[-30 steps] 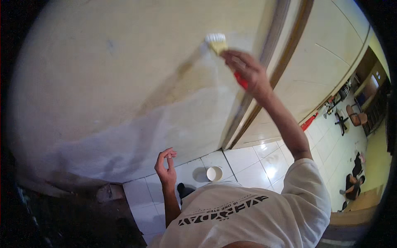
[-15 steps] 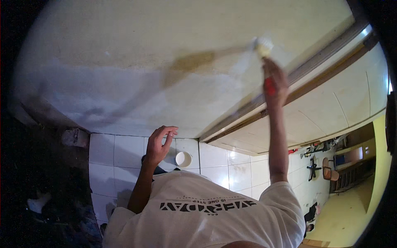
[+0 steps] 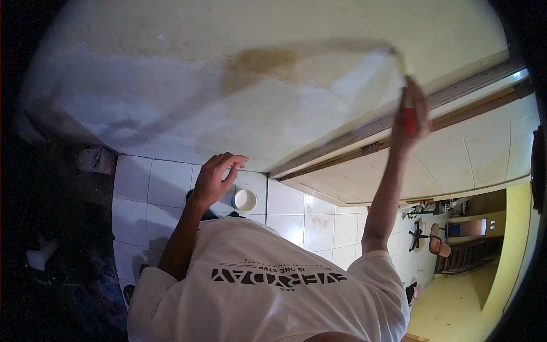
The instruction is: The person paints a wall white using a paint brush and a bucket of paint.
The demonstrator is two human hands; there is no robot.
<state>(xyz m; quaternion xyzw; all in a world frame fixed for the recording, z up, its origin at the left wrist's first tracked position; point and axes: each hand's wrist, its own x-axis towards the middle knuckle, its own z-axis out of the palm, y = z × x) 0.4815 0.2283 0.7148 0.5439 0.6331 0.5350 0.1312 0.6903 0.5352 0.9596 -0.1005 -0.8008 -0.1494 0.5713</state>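
My right hand point(image 3: 419, 114), blurred by motion, is raised at the right and wraps round the red handle of a paintbrush point(image 3: 405, 67). The pale brush head points up at the wall point(image 3: 336, 114) and meets or nearly meets it close to the door frame; blur hides the exact contact. Whiter coating covers the lower wall, with bare yellowish patches above it. In front of my body, my left hand point(image 3: 213, 179) hovers with loosely bent fingers and thumb apart, holding nothing. Below it on the floor stands a white bucket point(image 3: 245, 200), whose contents I cannot make out.
A wooden door frame point(image 3: 456, 85) and a cream door point(image 3: 456, 154) border the wall on the right. White tiles point(image 3: 285, 199) cover the floor. A block point(image 3: 96, 159) stands at the wall's left foot. Farther right are a chair point(image 3: 437, 239) and other furniture.
My right hand has swept the paintbrush rightward, nearer the door frame. My left hand keeps its loose pose. The whole view has shifted slightly.
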